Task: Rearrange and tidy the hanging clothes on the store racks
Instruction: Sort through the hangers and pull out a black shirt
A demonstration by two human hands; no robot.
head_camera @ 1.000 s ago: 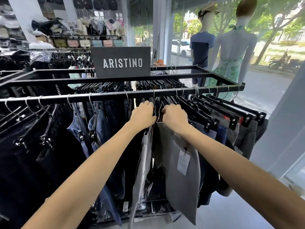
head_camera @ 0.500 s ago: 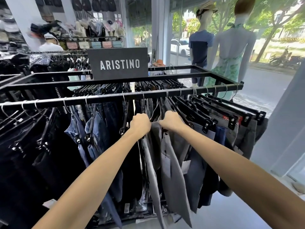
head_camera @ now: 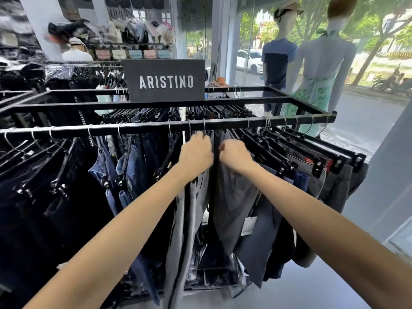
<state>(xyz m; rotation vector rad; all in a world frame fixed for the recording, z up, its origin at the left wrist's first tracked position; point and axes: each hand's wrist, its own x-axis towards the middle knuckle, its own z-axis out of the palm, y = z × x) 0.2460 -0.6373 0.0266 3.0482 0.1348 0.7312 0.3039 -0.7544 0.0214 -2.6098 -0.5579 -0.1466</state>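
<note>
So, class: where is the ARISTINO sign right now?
In the head view, the ARISTINO sign stands upper centre on the rack's top bar, behind both hands.

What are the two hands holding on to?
Each grips the top of hanging clothes just under the rail: left hand on a light grey garment, right hand on dark grey trousers.
</note>
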